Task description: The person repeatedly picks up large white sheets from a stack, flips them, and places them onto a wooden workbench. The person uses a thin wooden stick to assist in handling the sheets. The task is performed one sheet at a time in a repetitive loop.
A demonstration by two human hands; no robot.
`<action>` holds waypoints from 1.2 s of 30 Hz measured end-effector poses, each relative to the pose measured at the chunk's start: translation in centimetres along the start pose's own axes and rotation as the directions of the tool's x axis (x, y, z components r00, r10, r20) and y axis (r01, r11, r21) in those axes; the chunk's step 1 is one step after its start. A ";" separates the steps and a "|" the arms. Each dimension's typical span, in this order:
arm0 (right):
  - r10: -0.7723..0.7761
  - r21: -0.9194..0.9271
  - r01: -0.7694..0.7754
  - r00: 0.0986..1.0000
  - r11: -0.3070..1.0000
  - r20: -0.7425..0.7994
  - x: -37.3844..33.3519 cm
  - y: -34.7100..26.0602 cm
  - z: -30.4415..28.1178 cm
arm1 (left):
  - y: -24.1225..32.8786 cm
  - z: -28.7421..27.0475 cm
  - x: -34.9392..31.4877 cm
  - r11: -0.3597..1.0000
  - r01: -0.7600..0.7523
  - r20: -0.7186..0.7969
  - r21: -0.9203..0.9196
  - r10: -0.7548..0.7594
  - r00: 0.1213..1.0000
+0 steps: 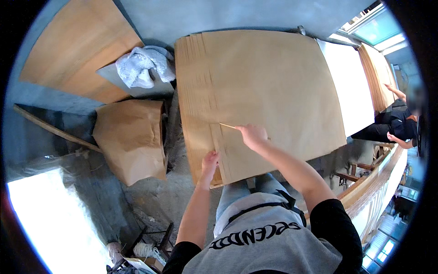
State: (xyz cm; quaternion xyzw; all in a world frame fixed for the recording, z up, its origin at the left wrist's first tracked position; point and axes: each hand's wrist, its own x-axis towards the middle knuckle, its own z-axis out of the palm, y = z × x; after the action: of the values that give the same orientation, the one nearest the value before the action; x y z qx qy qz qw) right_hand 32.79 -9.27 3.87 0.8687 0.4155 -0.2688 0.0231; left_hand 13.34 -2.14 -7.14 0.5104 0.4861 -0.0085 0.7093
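A large stack of brown paper sheets point(278, 91) lies before me, its left edges fanned into narrow steps. My right hand point(253, 136) is closed around a thin, light-coloured stick point(227, 125), whose tip points left over a narrow strip along the top sheet. At the stack's near left, my left hand point(210, 163) has its fingers curled at the edge of that brown strip, seemingly pinching the paper. Its fingertips are partly hidden.
White sheets point(349, 84) lie right of the stack. Beyond them, a co-worker point(404, 118) reaches to another brown paper pile point(376, 75). A large folded brown paper bundle point(130, 137) stands at left, below a white cloth point(143, 66). A wooden board point(82, 45) leans behind.
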 end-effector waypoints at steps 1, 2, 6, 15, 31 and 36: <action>-0.021 0.155 0.031 0.998 0.987 -0.064 0.1 1.0 0.7 | 0.0 -0.3 0.0 0.998 0.007 0.059 -0.070 -0.003 0.998; -0.023 0.302 0.059 0.992 0.951 -0.122 -0.1 2.5 1.5 | -0.1 -0.7 -0.2 0.990 0.030 0.125 -0.141 -0.012 0.992; 0.101 0.791 -0.070 0.995 0.608 0.011 -2.3 10.3 4.4 | -1.9 -0.9 -2.8 0.881 0.220 0.345 -0.418 -0.070 0.936; 0.167 0.876 -0.376 0.926 0.302 0.340 -16.9 21.1 9.2 | -5.5 8.2 -11.2 0.718 0.283 0.543 -0.635 0.155 0.825; 0.150 0.727 -0.103 0.950 -0.679 0.274 -20.2 37.4 13.9 | -4.6 19.3 -6.8 0.700 0.147 -0.058 -0.699 -0.260 0.964; 0.132 0.839 -0.297 0.910 -0.456 0.394 -20.1 42.5 12.4 | -4.9 18.7 -5.6 0.688 0.208 0.064 -0.695 -0.228 0.971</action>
State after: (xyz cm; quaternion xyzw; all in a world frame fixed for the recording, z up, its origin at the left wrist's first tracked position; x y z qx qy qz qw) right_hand 48.18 -54.57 -4.71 0.5425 -0.1876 -0.5220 -0.6308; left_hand 20.60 -20.91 -6.59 0.1442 0.5201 0.0981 0.8361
